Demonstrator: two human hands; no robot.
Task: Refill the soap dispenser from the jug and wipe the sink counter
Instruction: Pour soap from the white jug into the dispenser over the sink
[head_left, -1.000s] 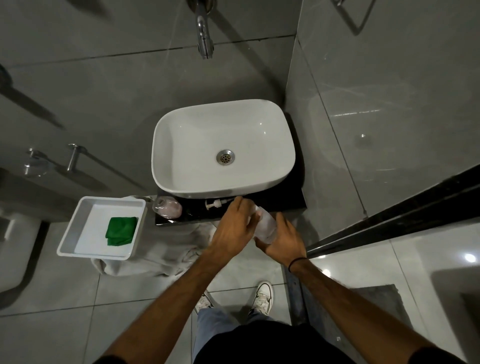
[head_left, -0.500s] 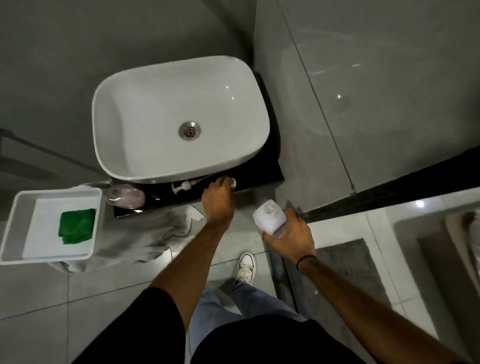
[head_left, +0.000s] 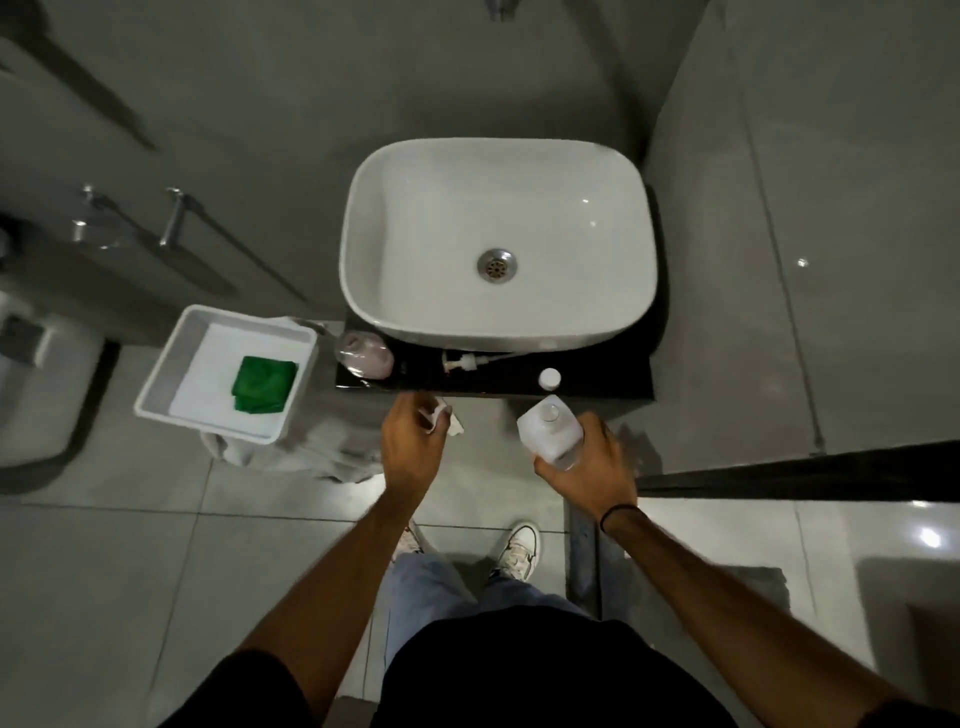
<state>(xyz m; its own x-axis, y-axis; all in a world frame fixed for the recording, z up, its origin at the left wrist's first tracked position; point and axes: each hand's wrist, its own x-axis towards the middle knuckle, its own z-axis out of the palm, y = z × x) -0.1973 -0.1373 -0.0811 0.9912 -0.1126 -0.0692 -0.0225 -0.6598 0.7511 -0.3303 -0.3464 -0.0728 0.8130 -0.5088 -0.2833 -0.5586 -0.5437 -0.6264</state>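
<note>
My right hand (head_left: 592, 462) grips a translucent white jug (head_left: 549, 428), upright with its mouth uncapped, just in front of the black counter (head_left: 602, 387). Its white cap (head_left: 549, 378) stands on the counter directly behind it. The pinkish clear soap dispenser (head_left: 363, 354) sits at the counter's left end, and its pump head (head_left: 461, 361) lies on its side beside it. My left hand (head_left: 413, 449) hovers at the counter's front edge between the dispenser and the pump, fingers loosely curled and holding nothing. A white scrap (head_left: 451, 422) shows beside its fingertips.
A white basin (head_left: 363, 291) fills the counter behind the items. Left of the counter, a white tray (head_left: 156, 400) holds a folded green cloth (head_left: 262, 384) and rests on a grey towel (head_left: 317, 447). A glossy wall closes the right side. My feet stand on the tiled floor.
My left hand set the cap on the counter, let go and moved left to the counter's front edge. My right hand pulled the open jug back and holds it lower in front of the counter.
</note>
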